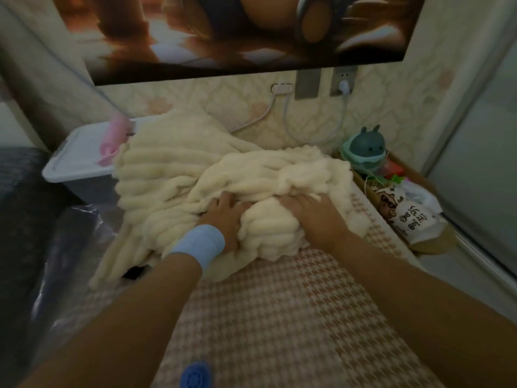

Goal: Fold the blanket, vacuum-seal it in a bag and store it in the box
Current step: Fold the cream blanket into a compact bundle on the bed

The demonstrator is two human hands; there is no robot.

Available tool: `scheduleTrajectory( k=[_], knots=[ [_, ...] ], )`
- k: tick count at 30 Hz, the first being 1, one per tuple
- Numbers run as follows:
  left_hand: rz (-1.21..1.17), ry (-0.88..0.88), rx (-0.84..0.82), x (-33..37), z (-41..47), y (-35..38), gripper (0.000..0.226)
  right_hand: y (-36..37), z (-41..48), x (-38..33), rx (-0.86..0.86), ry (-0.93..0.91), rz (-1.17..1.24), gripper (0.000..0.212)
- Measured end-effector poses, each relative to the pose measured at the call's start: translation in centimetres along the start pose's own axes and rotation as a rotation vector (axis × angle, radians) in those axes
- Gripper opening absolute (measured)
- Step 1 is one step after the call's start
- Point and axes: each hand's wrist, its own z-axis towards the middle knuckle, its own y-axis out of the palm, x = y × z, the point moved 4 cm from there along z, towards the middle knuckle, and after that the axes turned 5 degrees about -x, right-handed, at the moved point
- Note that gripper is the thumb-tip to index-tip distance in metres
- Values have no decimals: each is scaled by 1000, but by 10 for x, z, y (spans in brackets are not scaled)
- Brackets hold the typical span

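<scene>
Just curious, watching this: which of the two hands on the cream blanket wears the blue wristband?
The left hand, at the picture's left: a pale blue wristband circles its wrist. The right hand has a bare wrist.

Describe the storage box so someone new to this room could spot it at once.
Start at the big poster on the back wall and drop to the cream blanket heaped below it. At the blanket's left edge sits the box, topped by a flat white lid. Only it has a pink object lying on top.
</scene>
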Motion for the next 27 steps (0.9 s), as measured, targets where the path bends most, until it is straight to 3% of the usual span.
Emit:
scheduleTrajectory(
  k=[2, 5, 10, 13, 16, 18, 20, 23, 25, 27],
  knots=[
    [-37, -3, -11, -3, -10, -8, 89, -17, -1, -3, 47, 64, 94, 58],
    [-87, -2, -34, 2, -42, -38, 74, -57, -17, -15, 89, 26, 156, 59],
    [-40, -29, -149, 13, -121, -109, 77, -148, -56, -35, 128, -15, 155, 31],
    [-127, -99, 25, 11, -150, -147, 67, -198, -68, -33, 226, 99, 118, 36],
    [-74, -279, 422, 15, -179, -146, 43, -208, -94, -20, 326, 468, -30, 58],
    [-157, -313, 507, 27, -190, -114, 26, -184, -113, -19, 177, 643, 98, 65],
    [-306, -252, 274, 41, -189, -61, 19, -140, -123, -35, -130, 552, 217, 48],
    [-355, -129, -183, 65, -197, 12, 46, -82, -149, -63, -400, 414, 565, 45],
    [-248, -64, -275, 68, -201, 38, 71, -54, -162, -73, -505, 378, 718, 76],
    [-83, -33, -272, 68, -202, 52, 103, -34, -174, -82, -533, 294, 581, 128]
  ],
)
